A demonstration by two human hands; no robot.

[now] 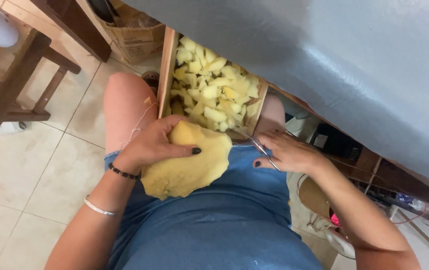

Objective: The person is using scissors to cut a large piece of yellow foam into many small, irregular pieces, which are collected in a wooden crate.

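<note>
over the lap, hands cut yellow foam.
left hand [152, 145] grips the foam slab [187, 162]; right hand [289, 152] holds scissors [259, 146] beside the wooden box [167, 70] of foam pieces [212, 92].

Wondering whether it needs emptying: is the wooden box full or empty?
Nearly full. The wooden box between the knees holds yellow foam pieces heaped up to its rim. How deep the pile goes cannot be told.
</note>
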